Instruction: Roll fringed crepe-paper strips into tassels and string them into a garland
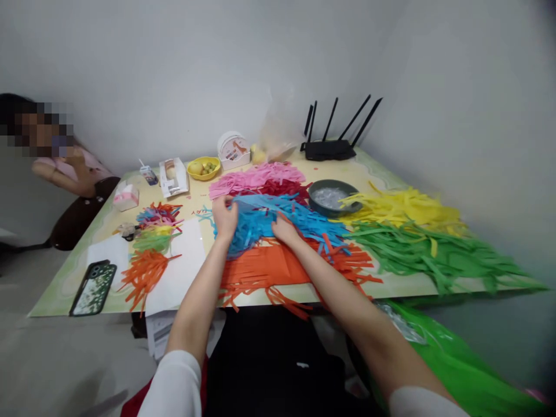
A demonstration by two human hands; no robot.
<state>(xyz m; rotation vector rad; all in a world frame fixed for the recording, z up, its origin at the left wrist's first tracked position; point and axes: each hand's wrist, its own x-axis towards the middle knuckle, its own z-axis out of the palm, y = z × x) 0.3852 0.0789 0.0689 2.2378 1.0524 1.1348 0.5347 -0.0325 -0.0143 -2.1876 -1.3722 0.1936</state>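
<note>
My left hand [225,217] pinches the left end of a sheet of blue fringed paper [264,204], lifting it a little. My right hand [285,229] has its fingers closed on the same blue paper near its middle. Loose blue strips hang down between the two hands. Orange fringed paper [269,263] lies just in front, below my forearms. Behind the blue are dark red fringed paper [284,190] and pink fringed paper [256,177]. To the right lie yellow fringed paper [408,208] and green fringed paper [434,252].
A dark bowl [353,193] of clear material stands behind the blue paper. Finished-looking tassels [145,272], a phone [93,288] and a white sheet [185,260] lie left. At the back are a router [330,150] and a yellow fruit dish [193,174]. A person [82,174] sits far left.
</note>
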